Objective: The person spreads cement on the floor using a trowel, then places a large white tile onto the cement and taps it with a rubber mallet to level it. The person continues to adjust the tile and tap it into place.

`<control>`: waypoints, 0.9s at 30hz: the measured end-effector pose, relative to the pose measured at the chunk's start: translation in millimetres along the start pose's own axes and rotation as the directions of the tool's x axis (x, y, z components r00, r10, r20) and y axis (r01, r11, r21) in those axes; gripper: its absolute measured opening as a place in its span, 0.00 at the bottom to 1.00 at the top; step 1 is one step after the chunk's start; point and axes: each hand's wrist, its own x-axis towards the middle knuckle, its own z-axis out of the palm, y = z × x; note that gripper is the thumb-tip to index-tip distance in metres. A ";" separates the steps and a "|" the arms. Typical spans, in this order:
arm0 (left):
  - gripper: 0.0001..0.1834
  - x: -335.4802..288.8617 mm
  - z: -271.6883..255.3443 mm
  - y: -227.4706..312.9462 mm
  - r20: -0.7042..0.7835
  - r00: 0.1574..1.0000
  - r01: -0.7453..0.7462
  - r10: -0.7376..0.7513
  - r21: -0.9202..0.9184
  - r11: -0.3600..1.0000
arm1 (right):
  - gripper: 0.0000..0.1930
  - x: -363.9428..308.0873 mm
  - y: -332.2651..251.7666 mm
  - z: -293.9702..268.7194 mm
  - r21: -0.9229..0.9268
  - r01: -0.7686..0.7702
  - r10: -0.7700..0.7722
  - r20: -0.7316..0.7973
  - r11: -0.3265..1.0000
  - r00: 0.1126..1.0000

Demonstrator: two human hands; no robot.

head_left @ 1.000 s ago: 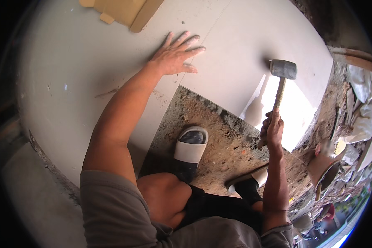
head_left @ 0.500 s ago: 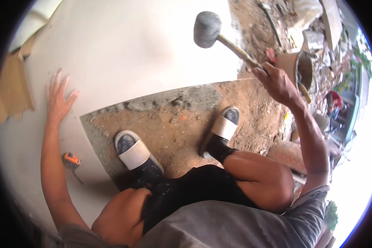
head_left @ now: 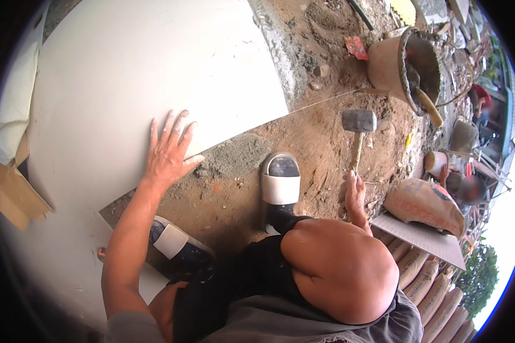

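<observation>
My left hand (head_left: 169, 151) lies flat, fingers spread, on the near edge of a large white tile (head_left: 137, 74) laid on the ground. My right hand (head_left: 355, 194) grips the wooden handle of a rubber mallet (head_left: 357, 128) whose dark head rests on the bare dirt to the right of the tile. I am crouched, with both feet in dark-and-white slippers (head_left: 280, 180) on the soil. A patch of grey mortar (head_left: 234, 157) shows at the tile's near edge beside my left fingers.
A mortar-smeared bucket (head_left: 406, 63) with a tool in it stands at the upper right. A cement sack (head_left: 426, 206) lies on a stack of more sacks at right. Cardboard scraps (head_left: 14, 188) lie at left. Another person sits at far right.
The mallet has come down from the raised position to rest on the dirt. My left hand has shifted to the tile's near edge, and my view has turned.
</observation>
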 end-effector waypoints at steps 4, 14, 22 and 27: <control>0.40 2.5 6.8 7.0 -0.132 0.991 -0.012 0.013 0.009 1.000 | 0.20 14.2 20.2 -3.7 -0.072 -0.082 0.081 -0.011 0.994 0.997; 0.36 5.4 2.4 6.2 -0.141 0.990 -0.019 0.025 0.048 0.999 | 0.19 37.4 42.0 -8.7 -0.140 -0.123 0.131 0.051 0.983 0.990; 0.41 7.2 15.4 16.4 -0.223 0.973 0.058 -0.056 0.002 0.998 | 0.18 39.3 45.1 -2.3 -0.080 -0.169 0.172 0.039 0.982 0.984; 0.40 3.9 19.5 16.5 -0.195 0.976 0.089 -0.096 -0.045 0.995 | 0.18 44.8 51.7 -7.7 -0.142 -0.169 0.178 0.046 0.975 0.983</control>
